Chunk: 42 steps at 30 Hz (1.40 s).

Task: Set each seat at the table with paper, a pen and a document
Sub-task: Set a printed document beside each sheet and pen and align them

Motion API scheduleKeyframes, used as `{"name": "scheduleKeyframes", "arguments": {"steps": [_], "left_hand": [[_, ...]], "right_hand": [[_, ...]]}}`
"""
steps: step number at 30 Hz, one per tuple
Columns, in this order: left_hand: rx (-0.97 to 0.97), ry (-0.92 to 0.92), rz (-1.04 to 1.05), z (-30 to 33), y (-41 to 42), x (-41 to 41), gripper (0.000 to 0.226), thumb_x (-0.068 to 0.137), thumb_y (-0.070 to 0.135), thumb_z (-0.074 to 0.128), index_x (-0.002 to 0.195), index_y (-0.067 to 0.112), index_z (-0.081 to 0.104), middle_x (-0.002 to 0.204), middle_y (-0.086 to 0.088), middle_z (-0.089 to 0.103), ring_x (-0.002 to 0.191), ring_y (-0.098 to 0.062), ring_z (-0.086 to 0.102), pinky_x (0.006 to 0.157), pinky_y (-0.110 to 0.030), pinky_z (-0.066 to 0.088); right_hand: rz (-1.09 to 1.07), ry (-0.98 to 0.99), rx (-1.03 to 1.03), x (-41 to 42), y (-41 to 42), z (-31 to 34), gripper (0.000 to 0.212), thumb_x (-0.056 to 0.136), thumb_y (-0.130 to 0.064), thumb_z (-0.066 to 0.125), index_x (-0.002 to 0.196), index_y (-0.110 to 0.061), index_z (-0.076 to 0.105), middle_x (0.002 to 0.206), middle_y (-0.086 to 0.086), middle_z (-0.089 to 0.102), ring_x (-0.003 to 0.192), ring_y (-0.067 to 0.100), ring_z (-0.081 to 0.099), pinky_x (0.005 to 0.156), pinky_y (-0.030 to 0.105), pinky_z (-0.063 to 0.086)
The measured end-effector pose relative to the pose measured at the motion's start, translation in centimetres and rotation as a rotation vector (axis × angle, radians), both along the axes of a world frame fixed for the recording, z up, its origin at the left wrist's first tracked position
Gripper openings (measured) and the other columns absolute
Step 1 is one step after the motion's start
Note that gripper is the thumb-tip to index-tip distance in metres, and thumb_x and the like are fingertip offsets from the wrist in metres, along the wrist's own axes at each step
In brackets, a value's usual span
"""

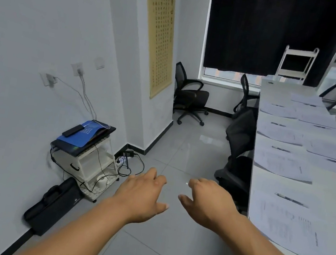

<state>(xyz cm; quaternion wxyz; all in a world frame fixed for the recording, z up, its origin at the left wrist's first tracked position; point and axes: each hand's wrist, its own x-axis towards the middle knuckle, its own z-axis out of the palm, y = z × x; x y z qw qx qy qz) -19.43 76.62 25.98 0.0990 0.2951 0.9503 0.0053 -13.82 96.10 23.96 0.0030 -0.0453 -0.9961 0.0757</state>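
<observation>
White table (269, 183) cut off right, papers' (286, 229) print blurred, unreadable

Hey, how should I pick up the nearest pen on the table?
Pinch the nearest pen at mid-barrel, from above. It lies flat on the table just beyond the printed sheets, so only its top and sides are free. The right hand is closer.
</observation>
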Motion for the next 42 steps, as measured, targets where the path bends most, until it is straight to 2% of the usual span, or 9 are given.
{"name": "scheduleKeyframes", "arguments": {"steps": [3, 7, 13, 20, 23, 25, 30, 35, 42], "left_hand": [[0.009, 0.005, -0.054, 0.7, 3.2, -3.5, 0.071, 0.103, 0.062, 0.059, 0.163, 0.028, 0.04, 0.148, 0.0, 0.048, 0.131, -0.029, 0.059, 0.113, -0.045, 0.044], [0.018, 0.013, -0.143, 1.2, 7.3, -8.2, 0.069, 0.104, 0.062, 0.058, 0.162, 0.029, 0.041, 0.147, 0.001, 0.049, 0.131, -0.028, 0.059, 0.107, -0.043, 0.044], [0.014, 0.009, -0.31, -0.8, 13.0, -17.7, 0.068, 0.103, 0.063, 0.058, 0.161, 0.03, 0.042, 0.143, 0.001, 0.051, 0.124, -0.028, 0.062, 0.106, -0.043, 0.046], [-0.008, -0.041, -0.558, -2.4, 20.2, -29.0, 0.067, 0.103, 0.062, 0.058, 0.16, 0.029, 0.042, 0.143, 0.0, 0.05, 0.125, -0.029, 0.061, 0.109, -0.043, 0.047], [-0.023, -0.061, -0.673, -2.0, 23.8, -31.8, 0.066, 0.104, 0.061, 0.059, 0.159, 0.029, 0.042, 0.143, 0.0, 0.049, 0.125, -0.03, 0.06, 0.108, -0.042, 0.046], [-0.023, -0.061, -0.726, -1.8, 25.8, -32.6, 0.065, 0.104, 0.06, 0.059, 0.159, 0.028, 0.043, 0.141, -0.001, 0.049, 0.125, -0.031, 0.06, 0.108, -0.042, 0.045], [-0.035, -0.065, -0.938, -2.6, 33.5, -33.3, 0.065, 0.102, 0.061, 0.059, 0.157, 0.027, 0.046, 0.137, 0.0, 0.051, 0.119, -0.027, 0.061, 0.108, -0.043, 0.046], [-0.057, -0.086, -1.101, -4.5, 41.3, -32.5, 0.068, 0.102, 0.059, 0.057, 0.159, 0.026, 0.043, 0.144, 0.0, 0.051, 0.125, -0.027, 0.06, 0.111, -0.043, 0.044], [-0.208, -0.082, -1.252, -8.1, 50.9, -32.3, 0.071, 0.102, 0.059, 0.054, 0.163, 0.025, 0.04, 0.149, -0.002, 0.05, 0.129, -0.03, 0.06, 0.112, -0.046, 0.045]], "right_hand": [[-0.061, -0.014, 0.003, -2.5, 2.8, 0.9, 0.041, 0.1, -0.062, 0.05, 0.097, -0.022, 0.057, 0.093, -0.002, 0.06, 0.087, 0.022, 0.058, 0.076, 0.04, 0.056], [-0.146, -0.013, -0.006, -5.7, 6.1, 1.5, 0.038, 0.1, -0.059, 0.051, 0.091, -0.022, 0.052, 0.091, -0.003, 0.056, 0.083, 0.022, 0.053, 0.07, 0.038, 0.048], [-0.268, -0.045, -0.013, -11.9, 10.0, -0.1, 0.034, 0.1, -0.055, 0.052, 0.093, -0.021, 0.052, 0.098, -0.001, 0.06, 0.089, 0.023, 0.057, 0.073, 0.039, 0.053], [-0.489, -0.086, -0.032, -19.5, 14.0, -0.5, 0.031, 0.101, -0.054, 0.051, 0.098, -0.023, 0.047, 0.111, 0.002, 0.062, 0.1, 0.026, 0.059, 0.073, 0.036, 0.041], [-0.606, -0.089, -0.065, -21.1, 15.5, -0.3, 0.032, 0.101, -0.053, 0.051, 0.095, -0.023, 0.043, 0.1, 0.001, 0.056, 0.094, 0.026, 0.055, 0.073, 0.038, 0.041], [-0.664, -0.108, -0.076, -21.3, 16.3, 0.1, 0.032, 0.101, -0.054, 0.05, 0.096, -0.022, 0.045, 0.098, -0.001, 0.053, 0.095, 0.026, 0.056, 0.073, 0.038, 0.041], [-0.874, -0.149, -0.089, -20.2, 20.4, -0.5, 0.035, 0.103, -0.056, 0.047, 0.1, -0.021, 0.047, 0.112, 0.004, 0.063, 0.106, 0.028, 0.06, 0.076, 0.038, 0.044], [-1.04, -0.14, -0.113, -18.3, 25.4, -3.2, 0.049, 0.103, -0.058, 0.046, 0.131, -0.02, 0.058, 0.125, 0.001, 0.064, 0.115, 0.026, 0.061, 0.084, 0.038, 0.049], [-1.188, -0.158, -0.223, -17.5, 32.1, -7.9, 0.048, 0.104, -0.06, 0.045, 0.127, -0.02, 0.058, 0.121, 0.0, 0.066, 0.109, 0.025, 0.064, 0.084, 0.038, 0.053]]}}
